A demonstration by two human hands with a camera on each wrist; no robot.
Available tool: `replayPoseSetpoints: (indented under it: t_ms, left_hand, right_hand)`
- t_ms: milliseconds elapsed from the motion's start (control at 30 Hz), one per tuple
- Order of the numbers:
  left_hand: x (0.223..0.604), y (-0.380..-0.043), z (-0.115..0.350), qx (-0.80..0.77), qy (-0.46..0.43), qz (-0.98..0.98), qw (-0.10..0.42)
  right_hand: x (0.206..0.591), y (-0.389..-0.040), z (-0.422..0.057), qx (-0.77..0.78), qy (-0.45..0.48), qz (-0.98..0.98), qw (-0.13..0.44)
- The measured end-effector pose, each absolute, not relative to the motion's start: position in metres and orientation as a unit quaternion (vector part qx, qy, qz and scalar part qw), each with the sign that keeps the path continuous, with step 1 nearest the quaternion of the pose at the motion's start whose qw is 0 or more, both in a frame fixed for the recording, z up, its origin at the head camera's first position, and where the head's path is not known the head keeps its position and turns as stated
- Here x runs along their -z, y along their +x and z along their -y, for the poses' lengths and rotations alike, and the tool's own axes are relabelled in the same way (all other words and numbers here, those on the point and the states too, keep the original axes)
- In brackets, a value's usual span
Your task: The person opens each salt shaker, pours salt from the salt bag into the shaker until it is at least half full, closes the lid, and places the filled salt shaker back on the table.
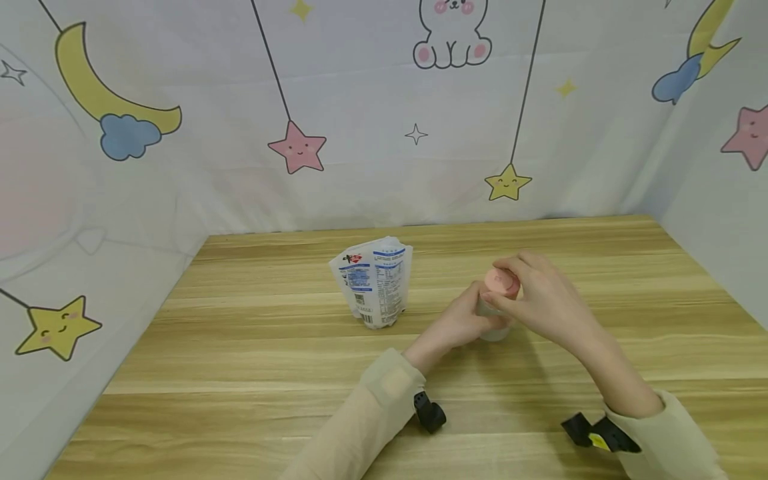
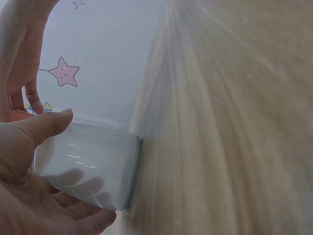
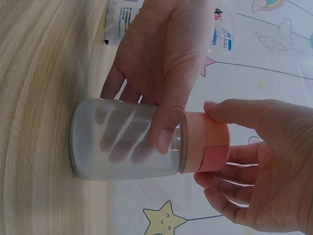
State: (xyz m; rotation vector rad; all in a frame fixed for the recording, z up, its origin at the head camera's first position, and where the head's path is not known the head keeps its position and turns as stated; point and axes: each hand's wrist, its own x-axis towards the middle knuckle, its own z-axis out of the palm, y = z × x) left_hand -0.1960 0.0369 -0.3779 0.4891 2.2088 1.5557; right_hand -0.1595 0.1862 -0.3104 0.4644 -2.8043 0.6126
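Head cam high, fwd/down over tabletop [image 1: 240,373]; wrist cams [image 1: 430,413] (tipped sideways) low, close, both w/ jar [image 3: 122,152].

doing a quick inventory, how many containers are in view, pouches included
2: the jar in the left hand, right hand on its lid, and the white pouch left of the jar. Others behind these could be hidden.

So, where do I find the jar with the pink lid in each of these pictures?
Head: the jar is right of centre, a little below mid-height.
Left wrist: at lower left, its glass body appears sideways, base toward the right.
Right wrist: around the middle, also sideways, base toward the left and pink lid toward the right.
Shared landmark: the left hand, which grips the glass in all three.
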Motion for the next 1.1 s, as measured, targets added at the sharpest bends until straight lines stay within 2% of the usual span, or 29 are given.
replayPoseSetpoints:
  t_ms: [1100]
  left_hand:
    - [0.377,-0.1961,-0.0361,-0.547,0.191,-0.793,0.189]
  right_hand:
    - [0.3114,-0.1608,-0.1861,-0.241,0.19,0.947,0.093]
